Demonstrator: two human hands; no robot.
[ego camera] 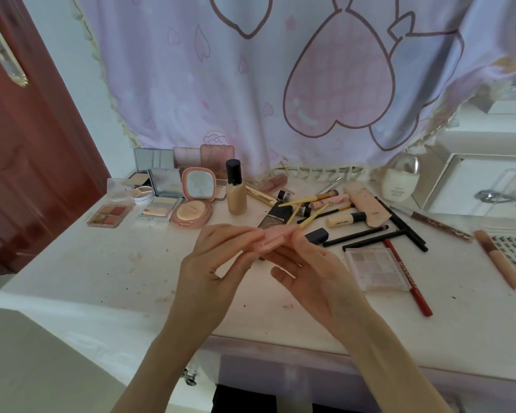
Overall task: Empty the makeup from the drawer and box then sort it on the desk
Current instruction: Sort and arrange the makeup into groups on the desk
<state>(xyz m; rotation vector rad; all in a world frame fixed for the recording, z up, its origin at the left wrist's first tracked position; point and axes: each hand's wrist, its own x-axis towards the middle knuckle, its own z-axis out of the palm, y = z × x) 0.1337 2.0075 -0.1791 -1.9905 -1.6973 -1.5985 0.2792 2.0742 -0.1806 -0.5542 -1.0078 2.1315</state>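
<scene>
Head view: left hand (pixel 209 263) and right hand (pixel 313 272) both pinch a small pink compact (pixel 271 240) between curled fingertips, held above the white tabletop (pixel 81 263) at frame centre. Open palettes (pixel 161 204) lie at 10 o'clock; pencils (pixel 370 236) and brushes (pixel 313 214) at 2 o'clock.

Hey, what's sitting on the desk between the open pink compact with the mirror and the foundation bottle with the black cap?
Only a sliver of a flat pale case shows behind the gap between the pink compact and foundation bottle, in the head view.
</scene>
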